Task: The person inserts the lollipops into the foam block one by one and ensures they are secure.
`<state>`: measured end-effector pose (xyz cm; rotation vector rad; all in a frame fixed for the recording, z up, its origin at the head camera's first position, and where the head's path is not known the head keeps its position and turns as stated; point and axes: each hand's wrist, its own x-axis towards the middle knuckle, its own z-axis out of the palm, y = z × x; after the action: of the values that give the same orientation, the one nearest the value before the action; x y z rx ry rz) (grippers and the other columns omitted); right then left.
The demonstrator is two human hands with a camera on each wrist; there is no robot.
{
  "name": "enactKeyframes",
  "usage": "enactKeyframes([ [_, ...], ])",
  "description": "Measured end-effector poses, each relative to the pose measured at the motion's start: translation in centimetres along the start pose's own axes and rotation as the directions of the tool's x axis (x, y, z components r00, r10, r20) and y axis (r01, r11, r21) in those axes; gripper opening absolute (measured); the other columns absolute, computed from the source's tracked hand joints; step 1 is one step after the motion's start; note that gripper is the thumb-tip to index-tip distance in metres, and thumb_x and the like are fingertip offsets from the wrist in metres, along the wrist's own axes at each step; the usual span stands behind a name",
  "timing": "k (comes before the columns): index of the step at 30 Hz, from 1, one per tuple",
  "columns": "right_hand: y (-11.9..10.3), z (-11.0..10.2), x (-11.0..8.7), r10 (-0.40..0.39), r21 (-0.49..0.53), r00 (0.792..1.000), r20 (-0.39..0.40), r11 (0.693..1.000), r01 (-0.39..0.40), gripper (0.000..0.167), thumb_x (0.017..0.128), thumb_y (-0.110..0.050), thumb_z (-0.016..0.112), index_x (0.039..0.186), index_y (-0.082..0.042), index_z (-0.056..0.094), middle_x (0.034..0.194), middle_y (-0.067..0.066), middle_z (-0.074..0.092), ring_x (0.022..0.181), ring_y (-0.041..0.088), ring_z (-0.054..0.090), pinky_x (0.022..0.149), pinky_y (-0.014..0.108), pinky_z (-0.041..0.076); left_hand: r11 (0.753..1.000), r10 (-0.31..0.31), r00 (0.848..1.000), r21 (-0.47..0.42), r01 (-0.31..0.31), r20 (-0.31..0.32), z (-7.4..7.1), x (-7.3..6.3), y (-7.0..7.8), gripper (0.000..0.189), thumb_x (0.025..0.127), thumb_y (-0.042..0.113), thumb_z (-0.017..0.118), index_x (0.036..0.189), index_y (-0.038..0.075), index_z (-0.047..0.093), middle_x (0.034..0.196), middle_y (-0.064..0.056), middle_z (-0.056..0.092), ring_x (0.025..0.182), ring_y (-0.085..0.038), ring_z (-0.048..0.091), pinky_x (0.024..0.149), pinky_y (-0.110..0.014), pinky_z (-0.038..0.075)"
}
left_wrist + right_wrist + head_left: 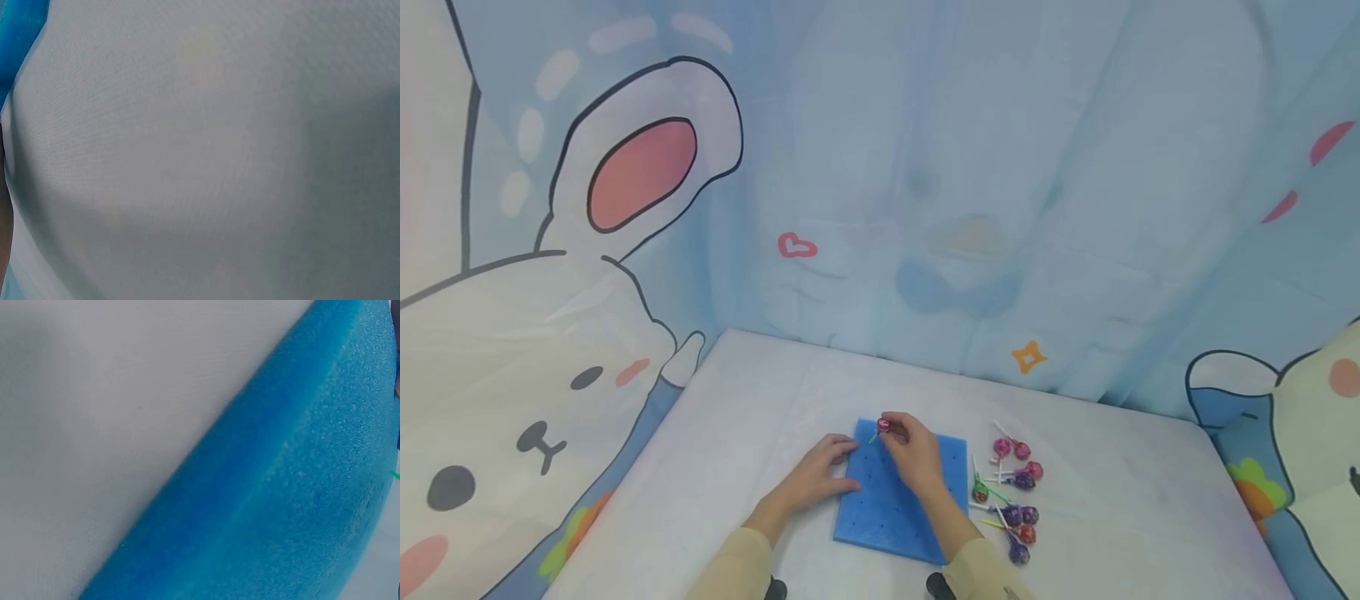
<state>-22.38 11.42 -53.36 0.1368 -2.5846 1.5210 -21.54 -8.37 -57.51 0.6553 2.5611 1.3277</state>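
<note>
A blue foam board (880,521) dotted with small holes lies on the white table. Near its far left corner, my right hand (916,457) pinches a lollipop (883,425) in a pink-red wrapper. Its green stick slants down toward the board's surface. My left hand (817,477) rests at the board's left edge, thumb and fingers spread along it. In the left wrist view just a corner of the foam board (20,37) shows, with the hand mostly out of frame. The right wrist view is largely filled by the foam board's (294,494) side and top.
Right of the board lie several loose lollipops, among them a pink one (1002,447), a green one (981,492) and a purple one (1018,551). The white tabletop (1120,508) extends around them. A blue cartoon-print curtain (850,167) hangs behind.
</note>
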Motion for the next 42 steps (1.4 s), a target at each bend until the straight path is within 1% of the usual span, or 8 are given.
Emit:
enactKeyframes([
  [4,0.1,0.2,-0.1,-0.026,-0.032,1.000,0.016,0.999,0.026,0.027,0.091,-0.004,0.068,0.117,-0.009,0.066,0.115,0.008,0.069,0.111,0.024,0.065,0.089,0.032,0.055,1.000,0.006,1.000,0.011,-0.006,-0.001,0.0,0.0,0.0,0.066,0.088,0.034,0.074,0.141,0.005,0.048,0.142,-0.011,0.044,0.128,-0.026,0.050,0.106,-0.038,0.044],
  [7,-0.1,0.4,-0.2,-0.066,-0.061,0.997,0.035,0.996,0.069,0.027,0.091,-0.003,0.068,0.117,-0.007,0.067,0.116,0.010,0.068,0.110,0.026,0.065,0.089,0.033,0.055,1.000,0.016,1.000,0.013,-0.016,-0.001,0.0,0.1,-0.2,0.066,0.088,0.033,0.074,0.141,0.004,0.048,0.141,-0.011,0.044,0.127,-0.026,0.051,0.105,-0.038,0.045],
  [14,-0.4,1.2,-0.1,-0.103,-0.077,0.993,0.060,0.991,0.107,0.025,0.091,-0.005,0.068,0.116,-0.005,0.068,0.115,0.010,0.068,0.110,0.025,0.065,0.090,0.033,0.055,0.998,0.057,0.998,-0.009,-0.057,-0.008,0.0,0.3,-0.3,0.065,0.088,0.029,0.075,0.139,-0.001,0.048,0.140,-0.015,0.045,0.125,-0.031,0.052,0.104,-0.038,0.046],
  [16,-0.5,1.3,-0.1,-0.091,-0.086,0.994,0.057,0.992,0.096,0.026,0.091,-0.006,0.068,0.117,-0.005,0.068,0.115,0.010,0.069,0.110,0.025,0.065,0.090,0.034,0.055,0.998,0.061,0.998,-0.014,-0.061,-0.010,0.0,0.3,-0.2,0.065,0.088,0.029,0.075,0.139,-0.001,0.048,0.140,-0.015,0.044,0.125,-0.032,0.052,0.104,-0.038,0.046],
  [22,-0.4,1.4,0.1,-0.021,-0.102,0.999,0.047,0.994,0.026,0.028,0.093,-0.010,0.067,0.121,-0.006,0.067,0.118,0.010,0.068,0.111,0.025,0.065,0.091,0.036,0.055,1.000,0.030,1.000,-0.005,-0.030,-0.002,0.1,0.3,-0.3,0.066,0.088,0.031,0.074,0.140,0.002,0.048,0.141,-0.013,0.044,0.127,-0.028,0.051,0.104,-0.036,0.046],
  [30,-0.3,1.5,-0.1,-0.005,-0.102,0.999,0.038,0.995,0.009,0.029,0.093,-0.012,0.068,0.121,-0.008,0.067,0.117,0.008,0.069,0.110,0.024,0.065,0.091,0.036,0.055,1.000,-0.006,1.000,0.002,0.006,0.003,0.0,0.2,-0.2,0.066,0.088,0.033,0.074,0.142,0.005,0.047,0.142,-0.011,0.044,0.127,-0.027,0.051,0.105,-0.036,0.045],
  [37,-0.1,1.4,-0.2,-0.005,-0.114,0.999,0.034,0.993,0.009,0.029,0.094,-0.014,0.067,0.122,-0.011,0.067,0.116,0.006,0.070,0.110,0.022,0.065,0.091,0.036,0.055,1.000,-0.002,1.000,-0.005,0.002,0.005,0.1,0.2,-0.2,0.066,0.088,0.033,0.074,0.142,0.005,0.047,0.142,-0.011,0.043,0.127,-0.026,0.051,0.105,-0.035,0.045],
  [42,-0.2,1.4,-0.2,0.015,-0.105,0.999,0.031,0.994,-0.012,0.031,0.094,-0.015,0.066,0.125,-0.010,0.065,0.119,0.007,0.069,0.111,0.023,0.065,0.091,0.036,0.055,1.000,-0.014,1.000,0.000,0.014,0.008,0.0,0.2,0.0,0.067,0.088,0.035,0.073,0.142,0.005,0.047,0.143,-0.011,0.043,0.127,-0.027,0.051,0.105,-0.037,0.045],
])
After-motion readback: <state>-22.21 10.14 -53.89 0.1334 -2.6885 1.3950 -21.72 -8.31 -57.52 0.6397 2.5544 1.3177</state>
